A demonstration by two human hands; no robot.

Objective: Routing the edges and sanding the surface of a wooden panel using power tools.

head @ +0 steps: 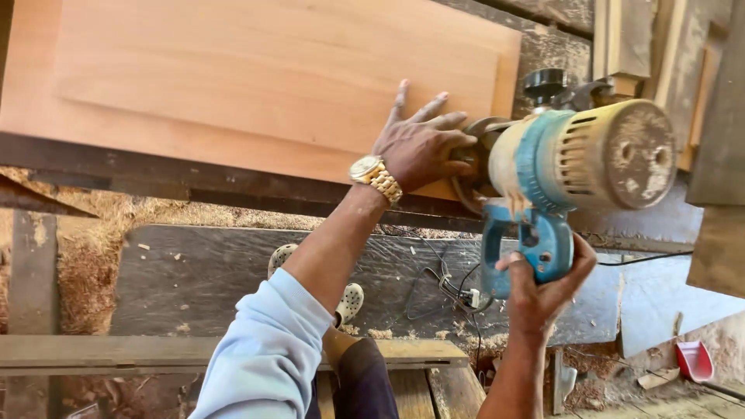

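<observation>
Left hand [423, 147] — palm down on the pale reddish-brown raised-panel wooden board [256, 77], fingers spread flat across its lower right corner, holding nothing. A gold metal wristwatch [375, 178] sits on that wrist, above a light blue sleeve [268, 353].

Right hand [539, 291] — fingers pressed together around the blue pistol handle of the dusty blue and cream electric power tool [578, 167], thumb on the side of the grip. The tool's round vented motor housing faces the camera; its front end lies just beside the left hand's fingertips, at the board's right edge. Whether the working end touches the wood cannot be told, as the body hides it.

The board lies flat on a dark, weathered wooden counter [233, 186], reaching to the top left of the view. A black power cord [450, 283] hangs below the tool. Sawdust and shavings [93, 240] are heaped at left beneath the counter. A cream perforated clog [349, 302] shows beside the left forearm. A small red plastic scoop [693, 361] rests on the floor at lower right.
</observation>
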